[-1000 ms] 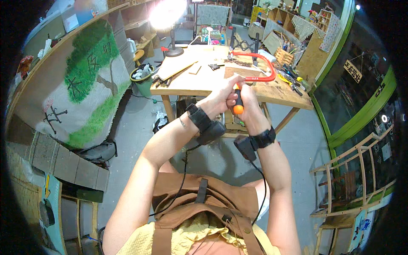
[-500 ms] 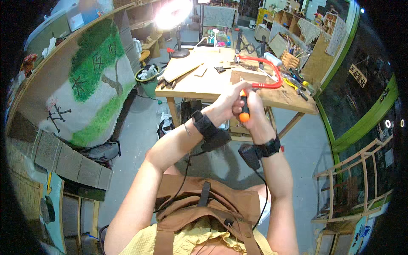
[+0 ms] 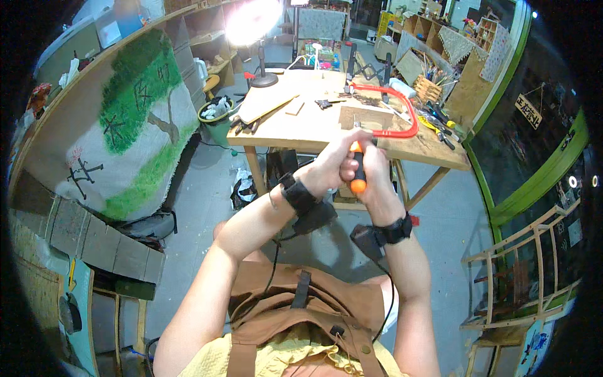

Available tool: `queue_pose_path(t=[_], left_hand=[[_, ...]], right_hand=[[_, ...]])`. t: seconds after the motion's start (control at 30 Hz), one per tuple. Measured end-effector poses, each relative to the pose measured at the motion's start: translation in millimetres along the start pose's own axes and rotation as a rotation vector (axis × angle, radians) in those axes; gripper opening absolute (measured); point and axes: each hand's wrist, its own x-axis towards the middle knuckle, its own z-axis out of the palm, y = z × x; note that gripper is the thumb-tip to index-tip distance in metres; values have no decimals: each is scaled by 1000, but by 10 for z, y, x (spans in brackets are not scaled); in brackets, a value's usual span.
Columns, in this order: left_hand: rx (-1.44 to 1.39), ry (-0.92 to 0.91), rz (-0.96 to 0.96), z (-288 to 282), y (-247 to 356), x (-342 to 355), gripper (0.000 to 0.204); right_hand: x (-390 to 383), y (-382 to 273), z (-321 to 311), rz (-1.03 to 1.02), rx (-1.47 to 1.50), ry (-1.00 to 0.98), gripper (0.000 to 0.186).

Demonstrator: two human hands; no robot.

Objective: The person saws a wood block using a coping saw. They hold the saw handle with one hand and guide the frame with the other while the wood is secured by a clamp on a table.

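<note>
My left hand [image 3: 338, 162] and my right hand [image 3: 375, 164] are both closed around the black-and-orange handle [image 3: 358, 171] of a coping saw. Its red frame [image 3: 411, 116] arcs out to the right over the workbench [image 3: 289, 132]. Just beyond my hands, at the bench's near edge, lies a piece of pale wood [image 3: 377, 117]. The saw's thin blade runs away from me by this wood; whether it sits in a cut, I cannot tell. Dark straps with small boxes and cables are on both wrists.
A bright ring lamp [image 3: 264, 80] stands at the bench's far left. Thin boards [image 3: 267, 108] lie on the left, and pliers and other tools [image 3: 440, 125] on the right. A bin [image 3: 217, 119] stands left of the bench; a wooden rack [image 3: 540, 270] is at the right.
Both hands have come slightly toward me with the saw, and its red frame sits a little lower in view. The grip on the handle is the same.
</note>
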Motion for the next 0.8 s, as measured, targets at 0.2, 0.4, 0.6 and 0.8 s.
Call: queue_pose_path(t=[0.2, 0.4, 0.6, 0.8], left_hand=[[100, 94, 52, 216, -39, -189, 28], [106, 132, 130, 179, 66, -102, 27], [124, 165, 93, 199, -9, -203, 29], [214, 164, 83, 289, -46, -357, 26]], right_hand=[[-12, -3, -165, -21, -15, -50, 28], [143, -74, -67, -2, -22, -42, 27], [-1, 1, -91, -30, -40, -39, 26], [-136, 42, -124, -8, 7, -50, 28]])
